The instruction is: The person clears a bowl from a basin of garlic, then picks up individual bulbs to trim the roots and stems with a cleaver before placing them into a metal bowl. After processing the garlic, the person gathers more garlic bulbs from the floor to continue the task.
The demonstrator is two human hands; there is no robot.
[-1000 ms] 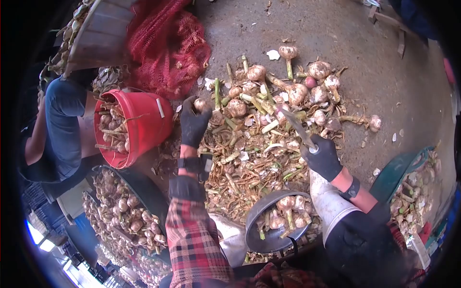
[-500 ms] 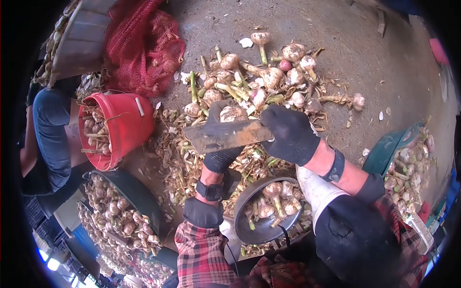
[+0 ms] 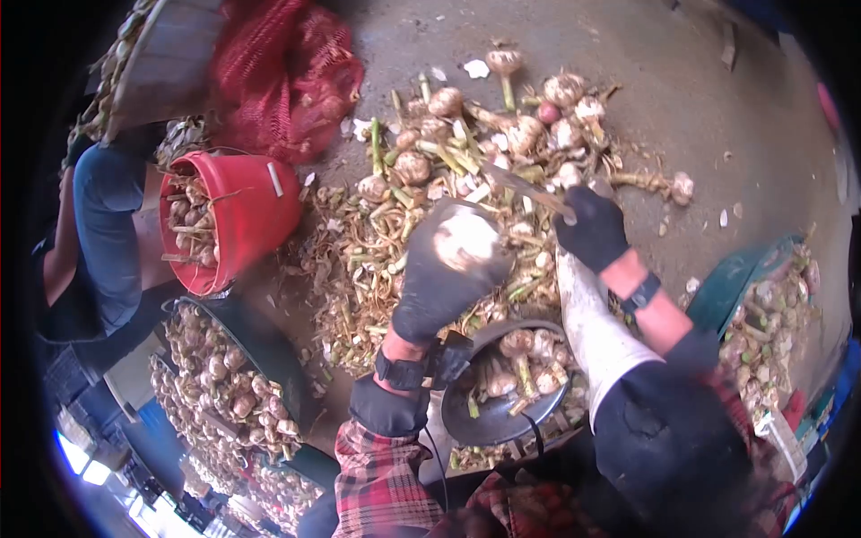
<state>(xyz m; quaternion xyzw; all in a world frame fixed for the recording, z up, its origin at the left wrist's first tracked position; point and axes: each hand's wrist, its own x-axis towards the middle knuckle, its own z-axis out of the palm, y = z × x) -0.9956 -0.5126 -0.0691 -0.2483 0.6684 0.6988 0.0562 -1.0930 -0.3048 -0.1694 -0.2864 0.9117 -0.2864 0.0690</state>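
Observation:
My left hand [image 3: 439,287], in a dark glove, is closed round a garlic bulb [image 3: 466,238] whose pale, bright side faces up. To its right, my gloved right hand [image 3: 592,226] grips a knife [image 3: 520,186], its blade pointing up and left, apart from the bulb. Beneath both hands lies a heap of cut stalks and peelings [image 3: 359,269]. Whole garlic bulbs with stems [image 3: 525,134] are piled just beyond the hands. Close to my body, below the left hand, a dark round bowl [image 3: 459,421] holds several trimmed bulbs.
A red bucket [image 3: 260,202] of garlic lies tipped at the left, beside a person's jean-clad leg [image 3: 109,229]. Behind it is a red mesh sack [image 3: 287,81]. Green tubs of garlic stand at lower left [image 3: 269,359] and right [image 3: 726,291]. The concrete floor [image 3: 664,90] stretches beyond.
My hands have moved apart. The knife, formerly flat across the bulb, has swung up and right with my right hand. My left hand has lowered slightly and turned the bulb's pale side up.

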